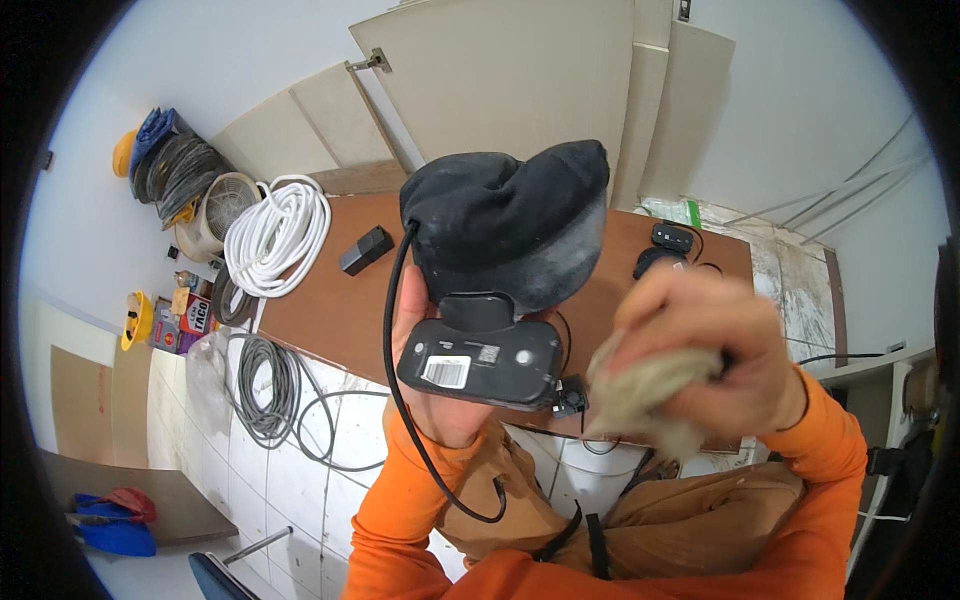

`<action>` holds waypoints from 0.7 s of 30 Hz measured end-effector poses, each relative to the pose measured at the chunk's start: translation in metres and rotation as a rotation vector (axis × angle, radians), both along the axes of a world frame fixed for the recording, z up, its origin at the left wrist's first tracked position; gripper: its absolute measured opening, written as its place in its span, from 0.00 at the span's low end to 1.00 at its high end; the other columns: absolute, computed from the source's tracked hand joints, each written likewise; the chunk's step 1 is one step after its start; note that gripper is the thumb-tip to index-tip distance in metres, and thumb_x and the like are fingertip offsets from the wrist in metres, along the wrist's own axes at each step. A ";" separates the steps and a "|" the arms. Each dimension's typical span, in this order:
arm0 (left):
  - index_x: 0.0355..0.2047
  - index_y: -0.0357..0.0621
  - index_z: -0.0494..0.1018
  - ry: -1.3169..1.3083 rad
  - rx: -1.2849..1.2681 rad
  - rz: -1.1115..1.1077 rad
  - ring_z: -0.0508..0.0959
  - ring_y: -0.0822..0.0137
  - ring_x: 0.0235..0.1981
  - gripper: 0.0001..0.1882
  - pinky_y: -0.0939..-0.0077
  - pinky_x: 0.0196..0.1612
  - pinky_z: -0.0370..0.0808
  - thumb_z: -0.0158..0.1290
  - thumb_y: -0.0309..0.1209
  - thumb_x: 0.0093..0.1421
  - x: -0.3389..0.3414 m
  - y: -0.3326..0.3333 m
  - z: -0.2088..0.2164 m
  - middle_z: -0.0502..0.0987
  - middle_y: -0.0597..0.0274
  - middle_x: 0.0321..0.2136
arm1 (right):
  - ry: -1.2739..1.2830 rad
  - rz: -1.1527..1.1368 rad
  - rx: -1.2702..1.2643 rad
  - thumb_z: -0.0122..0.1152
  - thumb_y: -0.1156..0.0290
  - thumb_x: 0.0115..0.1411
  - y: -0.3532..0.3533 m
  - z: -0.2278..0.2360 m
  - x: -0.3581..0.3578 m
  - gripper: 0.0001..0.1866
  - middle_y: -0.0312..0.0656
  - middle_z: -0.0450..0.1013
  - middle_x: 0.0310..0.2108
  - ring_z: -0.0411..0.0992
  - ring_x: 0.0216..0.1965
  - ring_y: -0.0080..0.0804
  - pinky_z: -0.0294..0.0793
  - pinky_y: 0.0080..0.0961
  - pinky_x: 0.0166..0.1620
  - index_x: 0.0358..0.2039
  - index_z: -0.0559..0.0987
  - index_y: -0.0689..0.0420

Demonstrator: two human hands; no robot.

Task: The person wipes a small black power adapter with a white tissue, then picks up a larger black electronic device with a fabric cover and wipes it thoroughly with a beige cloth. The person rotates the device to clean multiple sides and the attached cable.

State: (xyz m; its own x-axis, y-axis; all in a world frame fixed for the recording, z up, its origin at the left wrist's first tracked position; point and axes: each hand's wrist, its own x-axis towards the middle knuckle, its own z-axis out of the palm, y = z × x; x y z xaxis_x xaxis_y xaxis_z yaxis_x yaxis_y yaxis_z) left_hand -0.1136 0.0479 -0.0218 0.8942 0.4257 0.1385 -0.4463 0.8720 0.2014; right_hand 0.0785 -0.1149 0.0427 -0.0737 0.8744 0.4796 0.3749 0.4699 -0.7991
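Watching from my end: the black cap (505,225) is up above the tabletop (335,315), with a black gadget (478,365) seemingly mounted on it, both in my left hand (452,422). Those fingers are mostly hidden behind, so I can't tell if they're gripping or just propping. My right hand (735,345) is blurry, but its fingers are pinching a beige rag (645,390) over the tabletop's near edge. My worry is the cable (388,345) looping down past that edge: if a sleeve (400,525) snags it, the gadget could get yanked. A bump from the rag side could tip everything too, if the left hold's loose.
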 end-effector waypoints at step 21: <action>0.59 0.39 0.70 0.344 -0.095 -0.097 0.83 0.46 0.47 0.28 0.47 0.53 0.79 0.39 0.49 0.74 0.006 -0.013 -0.009 0.80 0.43 0.50 | -0.657 -0.199 0.244 0.65 0.75 0.48 0.016 -0.020 0.022 0.11 0.37 0.70 0.37 0.75 0.35 0.35 0.77 0.29 0.32 0.35 0.78 0.53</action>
